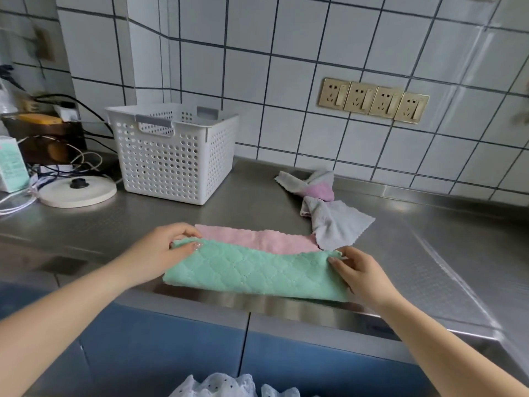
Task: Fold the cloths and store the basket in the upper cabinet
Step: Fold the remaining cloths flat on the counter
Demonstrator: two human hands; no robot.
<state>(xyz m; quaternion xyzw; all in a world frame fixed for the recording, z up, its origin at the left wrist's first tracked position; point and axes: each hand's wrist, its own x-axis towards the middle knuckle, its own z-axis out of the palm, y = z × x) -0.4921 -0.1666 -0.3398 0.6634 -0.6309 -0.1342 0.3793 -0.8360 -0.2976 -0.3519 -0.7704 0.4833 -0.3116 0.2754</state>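
Cloth, mint-green, quilted microfibre (252,275): lies at the front edge of the brushed stainless-steel bench (429,253), folded over into a long band whose long axis runs left to right, parallel to the bench edge. Far edge raised slightly between the two hands.

Cloth, pale pink, scalloped-edged microfibre (257,237): lies flat just behind the green one, touching it and partly covered by it, on the same left-to-right axis.

Left hand (169,250): grip pinched on the far left corner of the green cloth, thumb on top, fingers curled over the edge.

Right hand (360,275): grip pinched on the far right corner of the same cloth, fingertips on the edge.

Relation governing the coming move: each hand holds one end of the band's far long edge, so the cloth spans the whole gap between the grips. A second fold would likely bring one short end across to the other along that axis; either hand is equally placed for it.

Basket, white perforated plastic with grey handles (174,150): stands upright at the back left of the bench, well apart from the cloths, nearer the left hand. No cloth is visible inside it from this angle.

Cloths, grey-white and pink, crumpled heap (320,202): lie unfolded behind and to the right, nearer the right hand.

Upper cabinet: not in view. Judged progress: early, with folding under way and storing not begun.
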